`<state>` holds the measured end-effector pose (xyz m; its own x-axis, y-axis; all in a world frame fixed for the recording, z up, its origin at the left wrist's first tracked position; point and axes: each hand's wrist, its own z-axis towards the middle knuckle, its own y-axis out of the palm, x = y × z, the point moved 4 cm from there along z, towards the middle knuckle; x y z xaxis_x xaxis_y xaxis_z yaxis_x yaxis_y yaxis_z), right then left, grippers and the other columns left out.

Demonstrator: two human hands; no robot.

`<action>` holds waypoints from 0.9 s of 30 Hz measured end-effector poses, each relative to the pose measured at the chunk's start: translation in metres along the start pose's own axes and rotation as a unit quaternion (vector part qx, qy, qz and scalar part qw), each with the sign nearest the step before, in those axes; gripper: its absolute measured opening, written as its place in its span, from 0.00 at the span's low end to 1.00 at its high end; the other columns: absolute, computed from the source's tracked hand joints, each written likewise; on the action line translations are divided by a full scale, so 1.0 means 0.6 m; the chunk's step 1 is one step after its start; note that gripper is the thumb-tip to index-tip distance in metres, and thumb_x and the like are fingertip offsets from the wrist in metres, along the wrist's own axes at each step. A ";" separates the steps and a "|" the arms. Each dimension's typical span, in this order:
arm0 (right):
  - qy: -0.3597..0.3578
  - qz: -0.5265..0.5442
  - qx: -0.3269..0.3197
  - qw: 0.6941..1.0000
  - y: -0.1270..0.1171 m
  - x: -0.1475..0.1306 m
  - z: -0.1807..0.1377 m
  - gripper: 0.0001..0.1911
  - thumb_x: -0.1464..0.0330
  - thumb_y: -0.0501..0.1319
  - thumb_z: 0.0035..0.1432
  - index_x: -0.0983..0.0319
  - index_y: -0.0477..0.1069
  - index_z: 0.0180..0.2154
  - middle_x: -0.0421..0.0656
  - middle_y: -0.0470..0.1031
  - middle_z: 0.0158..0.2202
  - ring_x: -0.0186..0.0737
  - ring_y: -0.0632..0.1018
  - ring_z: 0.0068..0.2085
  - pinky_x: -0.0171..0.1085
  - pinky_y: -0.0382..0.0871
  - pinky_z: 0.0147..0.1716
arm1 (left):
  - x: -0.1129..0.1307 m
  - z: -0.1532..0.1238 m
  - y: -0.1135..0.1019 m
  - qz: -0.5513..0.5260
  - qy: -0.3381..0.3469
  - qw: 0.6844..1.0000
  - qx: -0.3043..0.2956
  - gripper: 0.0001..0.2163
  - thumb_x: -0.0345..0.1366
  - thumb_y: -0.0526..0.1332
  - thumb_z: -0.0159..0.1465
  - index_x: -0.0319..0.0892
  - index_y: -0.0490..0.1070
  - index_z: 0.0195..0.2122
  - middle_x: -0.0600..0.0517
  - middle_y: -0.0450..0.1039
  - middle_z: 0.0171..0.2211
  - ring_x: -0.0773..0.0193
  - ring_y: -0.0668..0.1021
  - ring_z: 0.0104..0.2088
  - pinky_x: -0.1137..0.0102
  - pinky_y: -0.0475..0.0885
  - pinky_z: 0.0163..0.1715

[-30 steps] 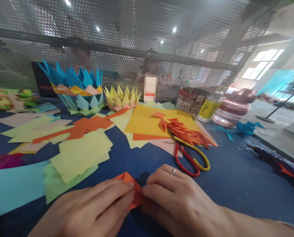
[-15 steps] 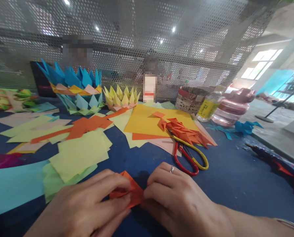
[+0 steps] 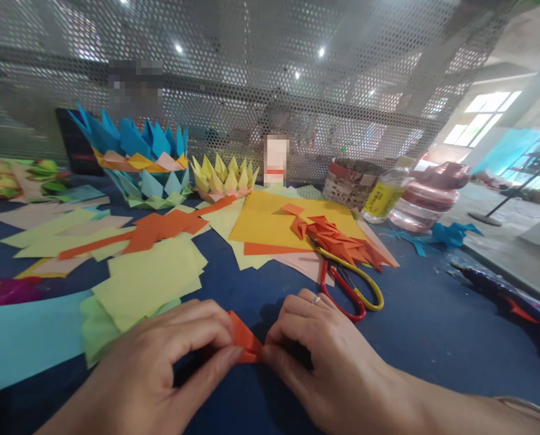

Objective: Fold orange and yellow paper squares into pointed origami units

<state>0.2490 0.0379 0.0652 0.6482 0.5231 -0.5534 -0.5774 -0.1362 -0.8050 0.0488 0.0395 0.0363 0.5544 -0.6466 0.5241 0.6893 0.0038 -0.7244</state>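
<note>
Between my hands is a small folded piece of orange paper (image 3: 246, 343), close above the blue table. My left hand (image 3: 161, 353) pinches its left side between thumb and fingers, covering part of it. On the other side, the fingertips of my right hand (image 3: 324, 350) close on the paper's right corner. Red-and-yellow-handled scissors (image 3: 354, 296) lie beyond my right hand, their blades partly under a heap of folded orange paper pieces (image 3: 331, 235). Loose pale yellow paper squares (image 3: 150, 278) lie just past my left hand.
Folded-paper rings, one blue-topped (image 3: 138, 142) and one yellow (image 3: 225, 175), stand at the back. A paper-covered round container (image 3: 349, 184), a yellow-labelled bottle (image 3: 383, 196) and a pink bottle (image 3: 426, 199) stand back right. A dark glue gun (image 3: 501, 290) lies at right.
The orange paper now shows a narrower shape, folded over toward the far side. My left fingers have shifted on it and the thumb has come up along its near edge.
</note>
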 end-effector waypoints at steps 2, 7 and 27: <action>-0.003 -0.004 -0.001 1.000 0.000 0.001 0.001 0.09 0.73 0.66 0.66 0.61 0.75 0.31 0.39 0.76 0.31 0.37 0.74 0.34 0.38 0.64 0.36 | 0.000 0.001 0.003 0.006 -0.002 1.000 0.011 0.12 0.41 0.56 0.75 0.52 0.75 0.33 0.60 0.80 0.37 0.70 0.83 0.35 0.78 0.77 0.33; -0.002 -0.027 -0.001 1.000 0.002 0.001 0.004 0.09 0.73 0.68 0.66 0.61 0.74 0.31 0.38 0.75 0.31 0.36 0.73 0.32 0.37 0.63 0.35 | 0.002 0.007 0.005 0.034 -0.002 0.999 0.014 0.14 0.39 0.54 0.74 0.49 0.72 0.30 0.58 0.78 0.34 0.69 0.81 0.31 0.75 0.74 0.29; -0.035 -0.085 -0.036 0.995 0.005 -0.008 0.007 0.07 0.77 0.63 0.67 0.59 0.74 0.42 0.41 0.78 0.38 0.41 0.75 0.37 0.39 0.66 0.38 | 0.019 0.027 -0.008 0.072 0.064 0.995 0.021 0.10 0.34 0.57 0.70 0.48 0.67 0.30 0.57 0.75 0.32 0.68 0.79 0.29 0.76 0.75 0.27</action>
<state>0.2421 0.0383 0.0664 0.6953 0.6012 -0.3937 -0.4241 -0.0991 -0.9002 0.0593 0.0446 0.0534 0.5866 -0.7294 0.3521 0.6276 0.1346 -0.7668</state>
